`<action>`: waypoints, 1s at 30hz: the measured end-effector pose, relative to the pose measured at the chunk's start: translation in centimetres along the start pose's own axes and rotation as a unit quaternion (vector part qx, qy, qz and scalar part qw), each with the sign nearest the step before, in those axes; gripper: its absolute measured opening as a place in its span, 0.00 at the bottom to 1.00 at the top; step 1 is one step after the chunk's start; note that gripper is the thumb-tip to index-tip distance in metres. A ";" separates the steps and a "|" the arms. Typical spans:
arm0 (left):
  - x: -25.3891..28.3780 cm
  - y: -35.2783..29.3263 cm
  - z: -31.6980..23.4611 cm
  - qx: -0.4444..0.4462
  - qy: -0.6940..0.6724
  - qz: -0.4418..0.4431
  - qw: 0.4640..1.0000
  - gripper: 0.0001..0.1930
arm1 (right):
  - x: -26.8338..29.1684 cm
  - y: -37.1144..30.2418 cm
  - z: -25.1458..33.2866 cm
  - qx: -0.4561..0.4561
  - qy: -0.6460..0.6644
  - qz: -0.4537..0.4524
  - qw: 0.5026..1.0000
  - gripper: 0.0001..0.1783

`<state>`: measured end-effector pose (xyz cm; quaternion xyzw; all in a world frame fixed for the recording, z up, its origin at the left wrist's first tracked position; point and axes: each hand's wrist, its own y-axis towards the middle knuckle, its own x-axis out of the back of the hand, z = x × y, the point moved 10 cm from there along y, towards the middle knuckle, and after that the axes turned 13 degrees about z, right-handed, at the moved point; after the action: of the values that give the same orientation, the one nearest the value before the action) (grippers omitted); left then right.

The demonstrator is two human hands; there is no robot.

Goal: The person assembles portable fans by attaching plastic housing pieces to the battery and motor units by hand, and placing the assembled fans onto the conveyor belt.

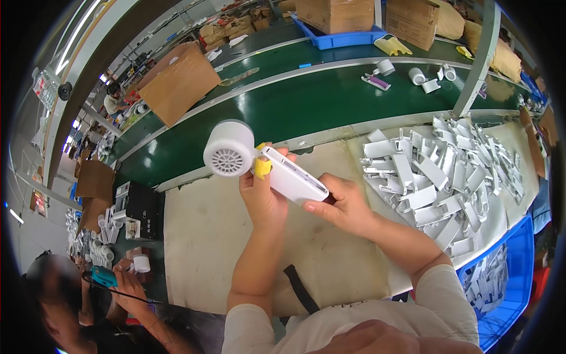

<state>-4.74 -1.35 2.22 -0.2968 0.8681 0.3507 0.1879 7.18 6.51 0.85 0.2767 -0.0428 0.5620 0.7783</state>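
Observation:
A white hair dryer (229, 147) is held up over the pale work mat, its round head with a vented grille toward the left. Its long handle (293, 179) slants down to the right, with a narrow slot along the upper edge. My left hand (265, 203) grips the handle close to the head; yellow covers wrap its thumb and a finger. At the handle's lower end, my right hand (345, 203) pinches it between thumb and fingers. To the right lies a heap of white handle shells (424, 171).
Beyond the mat (200, 236) runs a green conveyor belt (283, 97) carrying several dryer parts (417, 75). A metal post (479, 59) rises at right. A blue crate (522, 259) of shells stands lower right. At left, a co-worker's hand (130, 286) holds a teal power tool (104, 276) beside a black box (141, 209).

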 end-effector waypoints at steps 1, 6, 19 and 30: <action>0.2 0.1 0.0 0.001 -0.003 -0.014 1.000 0.14 | -0.1 0.2 0.0 0.007 0.020 0.009 1.000 0.17; 3.1 2.3 0.9 0.085 0.098 0.008 0.991 0.14 | -1.2 3.7 -3.8 -0.089 0.024 0.216 0.972 0.18; 29.4 -3.9 -12.5 0.294 0.862 -0.067 0.407 0.17 | 28.0 9.3 -28.7 -0.437 -0.433 -0.017 0.788 0.31; 13.5 -0.3 -4.3 0.111 0.779 0.102 0.609 0.22 | 27.3 11.7 -31.2 -0.441 -0.171 -0.098 0.875 0.30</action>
<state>-15.24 -9.78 -2.24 -0.3441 0.7443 -0.0947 -0.5645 -0.99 47.19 -10.69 -0.0008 -0.3918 0.3496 0.8510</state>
